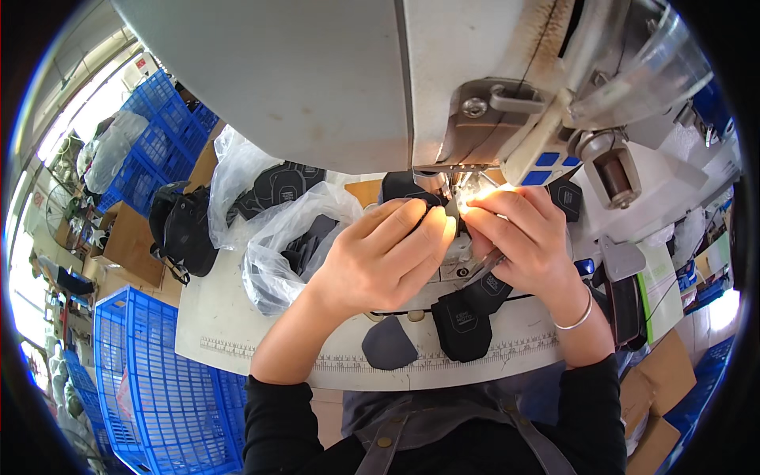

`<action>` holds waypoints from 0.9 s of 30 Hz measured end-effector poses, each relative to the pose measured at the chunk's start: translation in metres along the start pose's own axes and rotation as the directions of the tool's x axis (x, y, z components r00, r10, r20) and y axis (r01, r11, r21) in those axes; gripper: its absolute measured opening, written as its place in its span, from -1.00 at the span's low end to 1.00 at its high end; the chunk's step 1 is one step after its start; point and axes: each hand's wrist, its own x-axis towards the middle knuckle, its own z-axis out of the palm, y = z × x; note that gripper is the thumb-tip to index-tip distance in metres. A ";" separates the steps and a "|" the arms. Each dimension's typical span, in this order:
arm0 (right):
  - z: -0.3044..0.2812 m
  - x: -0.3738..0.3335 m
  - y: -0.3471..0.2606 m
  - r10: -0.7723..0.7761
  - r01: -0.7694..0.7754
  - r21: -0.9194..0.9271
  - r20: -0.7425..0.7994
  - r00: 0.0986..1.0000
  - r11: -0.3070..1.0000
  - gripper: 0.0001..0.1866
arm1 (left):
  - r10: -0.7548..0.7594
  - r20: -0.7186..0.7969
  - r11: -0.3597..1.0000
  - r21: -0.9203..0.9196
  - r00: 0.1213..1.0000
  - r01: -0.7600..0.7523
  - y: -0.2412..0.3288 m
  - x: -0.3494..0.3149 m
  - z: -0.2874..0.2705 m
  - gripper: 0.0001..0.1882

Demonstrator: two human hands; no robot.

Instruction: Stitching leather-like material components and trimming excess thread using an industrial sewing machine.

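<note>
your left fingers point(412, 215) pinch the black piece point(431, 203); right fingers point(507, 207), i cannot tell; feed it flat through the sewing machine point(340, 79)

The black pieces point(463, 336) look like matt cloth, the desk point(218, 305) smooth and pale, the bags point(264, 279) crinkled, glossy clear plastic, the sewing machine point(269, 71) smooth painted metal, the crate point(154, 372) latticed plastic, the box point(131, 245) matt cardboard, and the bracelet point(587, 313) shiny metal.
</note>
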 end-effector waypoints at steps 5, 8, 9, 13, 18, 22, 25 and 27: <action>0.000 -0.001 0.001 -0.007 0.008 -0.010 0.008 1.000 1.000 -0.65 | -0.019 0.005 1.000 0.009 1.000 0.019 0.001 0.000 0.001 -0.72; -0.001 0.001 0.000 0.004 -0.003 -0.040 0.022 1.000 0.999 -0.64 | -0.033 0.016 0.999 -0.004 0.999 0.033 -0.001 -0.001 0.001 -0.69; -0.001 0.001 0.000 0.004 -0.003 -0.040 0.022 1.000 0.999 -0.64 | -0.033 0.016 0.999 -0.004 0.999 0.033 -0.001 -0.001 0.001 -0.69; -0.001 0.001 -0.001 0.043 -0.040 -0.071 0.042 0.998 0.997 -0.62 | -0.032 0.000 0.999 -0.018 0.999 0.032 -0.006 0.000 0.006 -0.66; -0.003 0.001 -0.005 0.100 -0.094 -0.114 0.055 0.993 0.989 -0.59 | -0.048 -0.004 0.999 0.011 0.999 0.049 -0.005 0.000 0.005 -0.67; -0.005 -0.005 0.002 0.124 -0.122 -0.034 0.073 0.990 0.992 -0.56 | -0.059 -0.029 0.998 0.020 0.998 0.060 -0.005 -0.001 0.007 -0.72; -0.007 -0.005 0.003 0.090 -0.091 0.020 0.079 0.993 0.996 -0.55 | -0.059 -0.055 0.998 0.017 0.997 0.060 -0.004 -0.002 0.009 -0.75; -0.009 -0.003 0.001 0.079 -0.081 0.016 0.090 0.993 0.997 -0.55 | -0.057 -0.060 0.998 0.015 0.997 0.058 -0.004 -0.002 0.009 -0.76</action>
